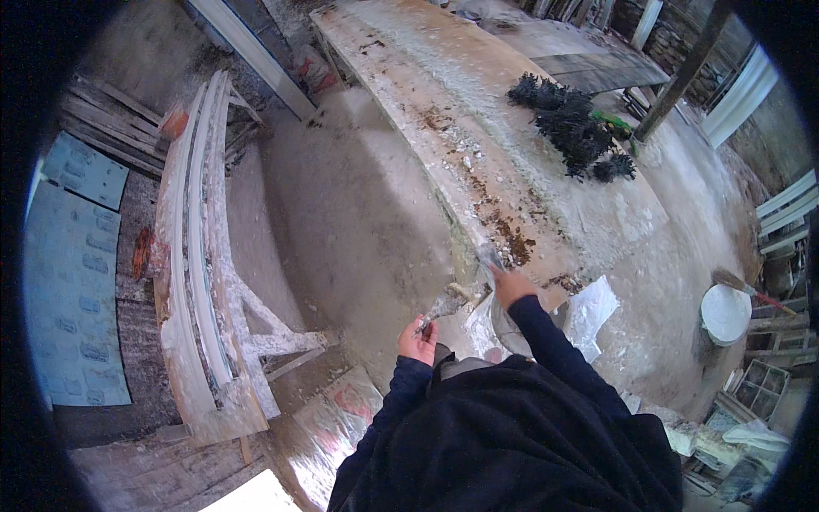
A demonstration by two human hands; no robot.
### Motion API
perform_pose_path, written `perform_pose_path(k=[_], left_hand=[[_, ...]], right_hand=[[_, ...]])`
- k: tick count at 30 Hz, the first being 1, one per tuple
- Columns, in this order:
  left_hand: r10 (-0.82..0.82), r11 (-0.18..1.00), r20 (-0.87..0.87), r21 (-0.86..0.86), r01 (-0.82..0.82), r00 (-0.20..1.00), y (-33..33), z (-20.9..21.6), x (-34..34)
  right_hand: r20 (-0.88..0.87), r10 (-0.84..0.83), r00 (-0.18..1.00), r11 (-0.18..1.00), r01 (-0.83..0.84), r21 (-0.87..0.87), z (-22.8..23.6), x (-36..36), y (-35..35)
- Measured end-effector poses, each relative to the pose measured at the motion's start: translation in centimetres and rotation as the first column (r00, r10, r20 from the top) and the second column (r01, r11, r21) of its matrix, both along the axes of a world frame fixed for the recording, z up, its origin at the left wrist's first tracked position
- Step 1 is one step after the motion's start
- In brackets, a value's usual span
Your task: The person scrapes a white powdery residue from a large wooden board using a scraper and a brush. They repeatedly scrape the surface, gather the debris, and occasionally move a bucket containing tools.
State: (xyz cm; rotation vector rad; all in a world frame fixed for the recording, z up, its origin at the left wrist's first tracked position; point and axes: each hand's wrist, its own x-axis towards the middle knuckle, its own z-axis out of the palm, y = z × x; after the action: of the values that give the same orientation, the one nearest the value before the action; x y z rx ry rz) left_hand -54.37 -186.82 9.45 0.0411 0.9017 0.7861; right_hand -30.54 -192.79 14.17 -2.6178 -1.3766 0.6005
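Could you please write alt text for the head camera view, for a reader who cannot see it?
A person's right hand holds a blurred tool at the edge of a long, debris-strewn table, while the left hand grips a pale-crusted tool. A dark, spiky heap lies along the table's right side; a white-spattered trestle carrying long pale strips stands to the left.

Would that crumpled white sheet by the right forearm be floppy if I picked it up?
Probably: the creases in the white sheet suggest it would sag. It looks thin, so it's likely light for its size.
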Motion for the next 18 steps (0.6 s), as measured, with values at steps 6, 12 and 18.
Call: perform_pose_path(k=[6, 12, 18], left_hand=[[-0.074, 0.996, 0.035, -0.040, 0.075, 0.997, -0.1, 0.5, 1.9], [-0.150, 0.988, -0.018, 0.037, 0.151, 0.989, -0.9, 0.0, 4.1], [-0.190, 0.982, -0.013, 0.018, 0.190, 0.982, -2.4, -0.4, 6.3]], right_hand=[[-0.105, 0.033, 0.994, 0.984, -0.014, 0.176, 0.5, 3.5, -1.9], [-0.130, -0.155, 0.979, 0.971, 0.175, 0.163, 1.8, 2.9, -15.4], [-0.082, -0.170, 0.982, 0.982, 0.176, 0.075, -0.1, 2.6, -18.3]])
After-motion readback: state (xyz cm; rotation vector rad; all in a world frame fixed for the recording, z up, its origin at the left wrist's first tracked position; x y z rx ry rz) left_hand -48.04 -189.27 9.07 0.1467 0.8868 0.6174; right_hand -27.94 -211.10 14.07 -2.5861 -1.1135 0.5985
